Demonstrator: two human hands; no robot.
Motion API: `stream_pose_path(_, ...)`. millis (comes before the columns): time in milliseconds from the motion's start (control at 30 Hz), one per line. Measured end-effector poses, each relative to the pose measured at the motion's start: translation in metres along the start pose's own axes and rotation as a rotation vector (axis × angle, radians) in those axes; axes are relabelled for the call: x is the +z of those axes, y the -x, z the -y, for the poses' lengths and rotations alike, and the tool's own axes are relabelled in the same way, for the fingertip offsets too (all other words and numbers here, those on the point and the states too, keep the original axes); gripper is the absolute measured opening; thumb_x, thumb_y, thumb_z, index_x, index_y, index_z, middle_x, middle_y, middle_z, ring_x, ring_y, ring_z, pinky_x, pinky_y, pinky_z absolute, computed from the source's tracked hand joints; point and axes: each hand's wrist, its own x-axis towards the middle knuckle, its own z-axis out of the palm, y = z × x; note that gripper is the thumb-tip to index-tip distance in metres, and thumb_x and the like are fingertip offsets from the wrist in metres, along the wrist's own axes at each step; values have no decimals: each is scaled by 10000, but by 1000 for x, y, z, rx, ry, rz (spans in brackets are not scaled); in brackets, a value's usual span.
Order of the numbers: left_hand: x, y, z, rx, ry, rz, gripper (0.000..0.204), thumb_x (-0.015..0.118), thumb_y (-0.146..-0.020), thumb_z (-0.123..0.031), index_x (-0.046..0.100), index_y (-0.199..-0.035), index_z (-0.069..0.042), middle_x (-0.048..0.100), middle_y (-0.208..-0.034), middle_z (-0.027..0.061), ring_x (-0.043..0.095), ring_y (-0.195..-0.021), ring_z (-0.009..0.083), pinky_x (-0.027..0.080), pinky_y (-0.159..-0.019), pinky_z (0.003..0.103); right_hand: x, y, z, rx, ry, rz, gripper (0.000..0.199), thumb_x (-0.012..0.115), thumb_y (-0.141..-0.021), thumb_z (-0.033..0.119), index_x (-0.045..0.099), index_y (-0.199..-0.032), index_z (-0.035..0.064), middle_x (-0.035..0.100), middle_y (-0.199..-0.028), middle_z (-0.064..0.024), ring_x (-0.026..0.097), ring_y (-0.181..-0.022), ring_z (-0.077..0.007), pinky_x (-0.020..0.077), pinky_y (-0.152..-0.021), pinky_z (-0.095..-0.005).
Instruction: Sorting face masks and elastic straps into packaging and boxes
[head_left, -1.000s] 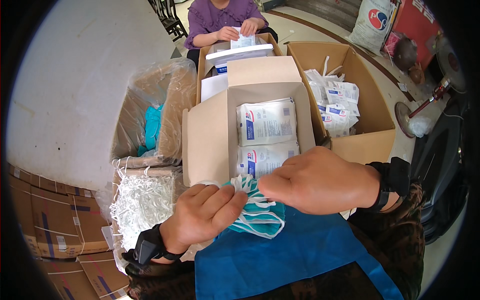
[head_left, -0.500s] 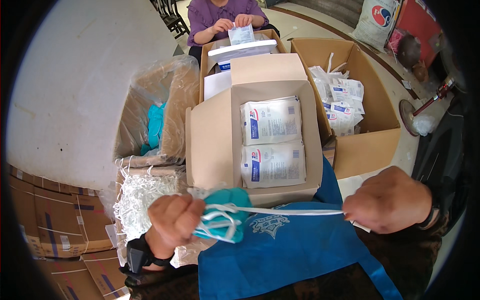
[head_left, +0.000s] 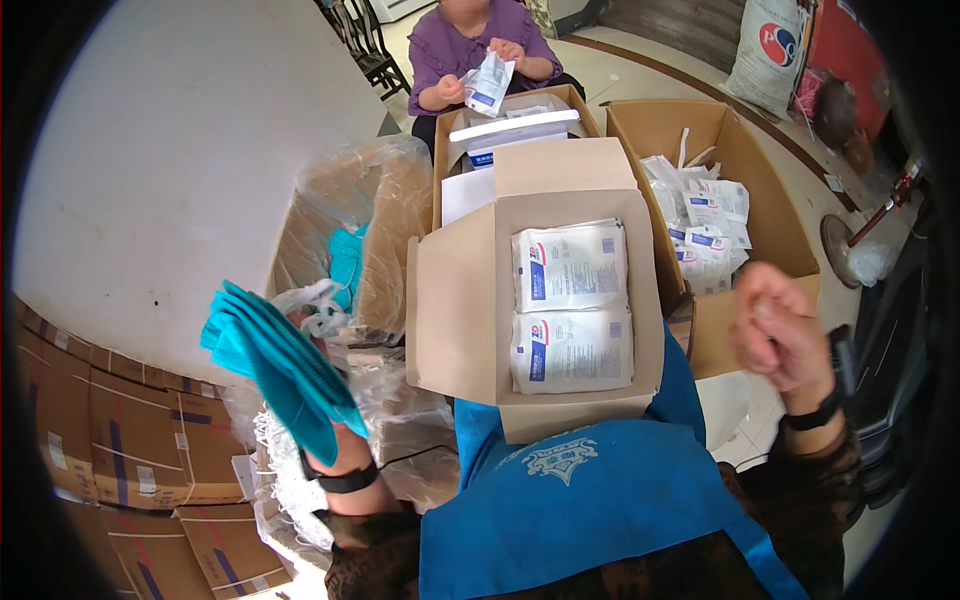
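Observation:
My left hand (head_left: 346, 448) is raised on the left side, closed on a bundle of teal pleated face masks (head_left: 282, 365). The masks fan out and hide most of the fingers. White ear loops (head_left: 315, 305) hang loose behind the bundle's upper right edge. On the right, my right hand (head_left: 780, 335) is lifted beside the big carton, its fingers curled in and nothing visible in them. Between my hands stands an open carton (head_left: 452, 320) with two stacks of flat white packets (head_left: 572, 350) in it.
A plastic-lined box (head_left: 400, 250) at the left holds more teal masks (head_left: 346, 262); white straps (head_left: 285, 480) lie below. A large carton (head_left: 750, 310) at the right contains loose packets (head_left: 705, 225). Across from me, a person in purple (head_left: 490, 50) handles a packet (head_left: 489, 85).
My left hand has swung left and up with the masks. My right hand has released the stretched white loops and risen. The person opposite has turned and lowered their packet.

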Motion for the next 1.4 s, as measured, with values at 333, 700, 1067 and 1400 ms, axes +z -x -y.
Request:
stream_pose_path(333,58,9,-52,-485,1525,343,323,520,-972,-275,520,-1191,-38,552,-1150,95,632,-766,190,542,-691,337,58,-62,-66,136,-362,350,310,468,-991,274,560,-857,11,460,-647,1,362,-484,-47,261,-409,-191)
stream_pose_path(700,92,12,-70,-562,1879,546,312,507,-977,-273,518,-1181,-38,543,-1129,98,623,-732,187,541,-656,333,102,-100,-87,90,74,485,565,422,-1003,502,701,-880,26,420,-570,63,331,-517,-48,261,-451,-238)
stream_pose_path(1067,86,0,-55,-560,2004,633,301,494,-982,-270,516,-1171,-38,533,-1109,102,615,-698,185,540,-621,328,94,-72,-95,158,-164,622,603,369,-998,557,665,-911,39,599,-748,5,297,-536,-41,240,-470,-199)
stream_pose_path(1400,85,-5,-57,-563,1962,529,269,540,-957,-261,516,-1105,-37,511,-988,97,563,-608,148,515,-530,280,91,-61,-96,264,-402,651,461,525,-992,327,539,-1229,-68,636,-971,-89,374,-558,-19,299,-500,-160)
